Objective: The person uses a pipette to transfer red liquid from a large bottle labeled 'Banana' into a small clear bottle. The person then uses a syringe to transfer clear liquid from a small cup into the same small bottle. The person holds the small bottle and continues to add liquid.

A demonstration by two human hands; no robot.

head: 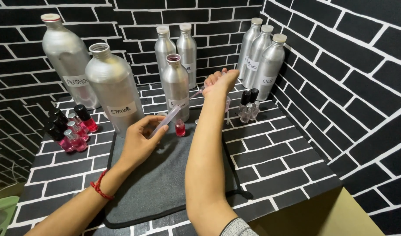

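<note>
The syringe (176, 111) lay slanted between your two hands, its tip low over the small vial (180, 128) of pink liquid on the dark mat (165, 183), just in front of the open aluminium bottle (176, 85). Your left hand (141, 140) pinched the clear barrel near the tip; your right hand (220, 83), raised behind the vial, was closed around the plunger end. You did best to keep the tip centred over the vial's mouth and move the plunger slowly. The barrel looked thin, transparent and faintly pink.
</note>
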